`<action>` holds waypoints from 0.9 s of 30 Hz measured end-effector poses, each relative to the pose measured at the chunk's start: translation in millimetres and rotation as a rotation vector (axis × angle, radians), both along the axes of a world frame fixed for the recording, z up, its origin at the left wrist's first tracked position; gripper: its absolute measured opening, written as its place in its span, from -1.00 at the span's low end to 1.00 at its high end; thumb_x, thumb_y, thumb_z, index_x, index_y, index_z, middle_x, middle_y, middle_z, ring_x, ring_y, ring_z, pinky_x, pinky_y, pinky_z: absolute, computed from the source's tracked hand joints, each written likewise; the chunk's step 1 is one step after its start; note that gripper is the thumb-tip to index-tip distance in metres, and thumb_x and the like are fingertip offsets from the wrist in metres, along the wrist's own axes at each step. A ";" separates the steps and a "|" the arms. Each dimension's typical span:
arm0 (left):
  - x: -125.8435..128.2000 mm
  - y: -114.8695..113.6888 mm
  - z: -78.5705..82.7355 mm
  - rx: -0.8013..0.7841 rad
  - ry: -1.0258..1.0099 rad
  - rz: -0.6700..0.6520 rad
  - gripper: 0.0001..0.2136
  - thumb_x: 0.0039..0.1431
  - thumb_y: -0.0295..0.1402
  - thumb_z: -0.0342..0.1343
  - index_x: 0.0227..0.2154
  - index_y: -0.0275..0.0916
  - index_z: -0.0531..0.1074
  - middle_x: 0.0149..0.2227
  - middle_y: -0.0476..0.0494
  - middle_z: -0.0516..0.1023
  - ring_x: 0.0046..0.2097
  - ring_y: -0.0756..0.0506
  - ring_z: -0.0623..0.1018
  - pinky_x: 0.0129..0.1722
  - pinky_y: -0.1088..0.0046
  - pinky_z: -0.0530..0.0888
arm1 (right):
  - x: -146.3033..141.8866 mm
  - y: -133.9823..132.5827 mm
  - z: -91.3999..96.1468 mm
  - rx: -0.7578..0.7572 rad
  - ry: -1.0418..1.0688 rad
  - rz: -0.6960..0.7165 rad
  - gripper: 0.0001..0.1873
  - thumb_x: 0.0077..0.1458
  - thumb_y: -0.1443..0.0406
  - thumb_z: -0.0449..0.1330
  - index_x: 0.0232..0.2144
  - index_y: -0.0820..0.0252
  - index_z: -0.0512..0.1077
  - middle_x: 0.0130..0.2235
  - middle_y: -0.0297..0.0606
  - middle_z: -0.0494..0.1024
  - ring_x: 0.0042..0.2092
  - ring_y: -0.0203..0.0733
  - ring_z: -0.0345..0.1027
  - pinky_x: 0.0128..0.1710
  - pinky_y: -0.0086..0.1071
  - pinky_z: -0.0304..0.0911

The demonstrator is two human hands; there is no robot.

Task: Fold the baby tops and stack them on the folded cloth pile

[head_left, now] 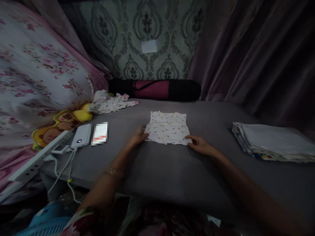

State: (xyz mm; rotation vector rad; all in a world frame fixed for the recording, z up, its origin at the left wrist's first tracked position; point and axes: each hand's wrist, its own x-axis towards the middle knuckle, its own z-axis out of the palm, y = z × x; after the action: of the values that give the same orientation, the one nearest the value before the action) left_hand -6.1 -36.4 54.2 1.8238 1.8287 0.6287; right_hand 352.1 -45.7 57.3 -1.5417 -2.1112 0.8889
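1. At the centre of the frame we see a small white printed garment (167, 127) lying flat on a grey-covered surface (169, 173), with a crease running across its upper part.
2. Our left hand (140, 136) touches the garment's lower left edge, the thumb over the cloth; the other fingers are blurred, so we cannot tell whether they pinch it.
3. Our right hand (199, 145) is at the lower right corner, thumb and fingers pinching the fabric there.
4. At the right edge of the frame we have a folded stack of cloths (275, 141), white on top, well apart from the garment.
5. Left of centre, higher up, we see a crumpled printed garment (110, 104) with pink edges.
6. At the left we find a white power bank (82, 134) beside a power strip (36, 160), white cables (71, 164) and a yellow plush toy (83, 113).
7. Along the upper middle we see a long black-and-pink bag (155, 90) before patterned wallpaper (123, 32).
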 end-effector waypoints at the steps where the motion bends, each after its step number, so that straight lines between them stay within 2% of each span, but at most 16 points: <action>1: -0.1 -3.1 3.3 -0.009 -0.017 -0.048 -0.56 0.11 -0.24 0.08 0.06 -0.25 0.32 -0.45 -0.01 0.43 -0.30 -0.10 0.46 -0.30 0.44 0.38 | 1.1 -2.4 -0.3 -0.012 -0.014 0.033 -0.52 -0.02 0.34 0.14 0.01 0.24 0.45 -0.52 -0.42 0.34 -0.51 -0.32 0.21 -0.51 -0.48 0.12; 3: -1.2 -8.8 10.1 -0.055 -0.034 -0.133 -0.58 0.11 -0.18 0.08 0.02 -0.23 0.38 -0.42 -0.02 0.44 -0.30 -0.09 0.45 -0.29 0.44 0.38 | 2.5 -5.8 -1.8 -0.001 -0.048 0.068 -0.44 -0.07 0.42 0.10 0.05 0.23 0.42 -0.43 -0.35 0.41 -0.47 -0.31 0.24 -0.47 -0.47 0.15; 6: -7.0 -16.5 16.7 -0.131 -0.060 -0.225 -0.53 0.04 -0.14 0.13 0.00 -0.25 0.42 -0.20 -0.11 0.50 -0.22 -0.10 0.48 -0.24 0.45 0.40 | 2.1 -7.8 -4.4 0.072 -0.101 0.077 -0.43 -0.07 0.47 0.07 0.05 0.16 0.41 -0.30 -0.28 0.46 -0.40 -0.29 0.29 -0.39 -0.45 0.20; 9: -16.6 -20.0 14.4 -0.107 -0.014 -0.321 -0.44 -0.01 -0.29 0.15 0.12 -0.22 0.31 -0.02 -0.14 0.44 -0.13 -0.11 0.47 -0.15 0.45 0.41 | 0.1 -6.8 -4.7 0.187 -0.152 0.059 -0.56 0.02 0.44 0.07 -0.03 0.12 0.45 -0.22 -0.25 0.45 -0.32 -0.26 0.33 -0.27 -0.41 0.24; 12: -23.4 -16.1 4.0 0.021 0.081 -0.384 -0.45 -0.03 -0.46 0.06 0.11 -0.19 0.30 -0.02 -0.14 0.41 -0.09 -0.11 0.45 -0.08 0.42 0.40 | -1.2 -3.6 -2.9 0.304 -0.187 0.042 -0.66 0.07 0.43 0.08 -0.12 0.14 0.49 -0.21 -0.23 0.43 -0.25 -0.23 0.35 -0.17 -0.37 0.26; 16: -23.7 -3.8 -7.6 0.190 0.107 -0.368 -0.63 0.05 -0.48 0.01 -0.05 -0.20 0.43 -0.10 -0.16 0.37 -0.05 -0.12 0.41 0.00 0.36 0.37 | -1.9 6.0 -1.5 0.441 -0.129 -0.003 -0.79 0.07 0.38 0.14 -0.26 0.14 0.53 -0.14 -0.16 0.44 -0.08 -0.14 0.35 -0.03 -0.30 0.24; 18: -22.1 2.6 -7.4 0.253 0.055 -0.338 -0.77 0.10 -0.38 0.05 -0.18 -0.20 0.50 -0.14 -0.17 0.36 -0.05 -0.13 0.40 0.01 0.32 0.37 | -2.3 13.1 -1.6 0.469 -0.049 -0.021 -0.86 0.06 0.34 0.17 -0.32 0.14 0.53 -0.07 -0.15 0.45 0.00 -0.11 0.33 0.05 -0.25 0.21; 20: -20.3 8.8 -3.4 0.316 -0.063 -0.302 -0.81 0.10 -0.25 0.12 -0.29 -0.21 0.52 -0.12 -0.19 0.38 -0.02 -0.15 0.40 0.04 0.29 0.36 | -3.0 20.8 -2.1 0.457 0.074 -0.032 -0.87 0.07 0.29 0.17 -0.34 0.14 0.52 -0.04 -0.16 0.48 0.01 -0.11 0.36 0.07 -0.22 0.21; 23: -16.9 19.2 4.5 0.340 -0.284 -0.233 -0.75 0.08 -0.13 0.15 -0.32 -0.21 0.53 -0.09 -0.19 0.45 0.00 -0.16 0.43 0.07 0.28 0.35 | -5.5 32.7 -2.5 0.386 0.213 -0.116 -0.78 0.08 0.20 0.15 -0.29 0.15 0.52 -0.15 -0.19 0.56 -0.14 -0.13 0.44 -0.07 -0.26 0.31; 27: -9.4 39.9 7.3 0.239 -0.534 -0.094 -0.67 0.07 -0.06 0.15 -0.28 -0.23 0.52 -0.26 -0.14 0.55 -0.17 -0.14 0.51 -0.10 0.33 0.42 | -11.1 52.2 -4.9 0.288 0.343 -0.249 -0.67 0.06 0.08 0.14 -0.27 0.19 0.49 -0.34 -0.24 0.58 -0.31 -0.17 0.43 -0.30 -0.35 0.33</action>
State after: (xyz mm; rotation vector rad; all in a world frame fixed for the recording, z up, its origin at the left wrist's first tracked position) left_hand -15.5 3.5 61.6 1.6576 1.3501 1.2061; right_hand 341.0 6.5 52.4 -1.3550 -1.6778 0.6708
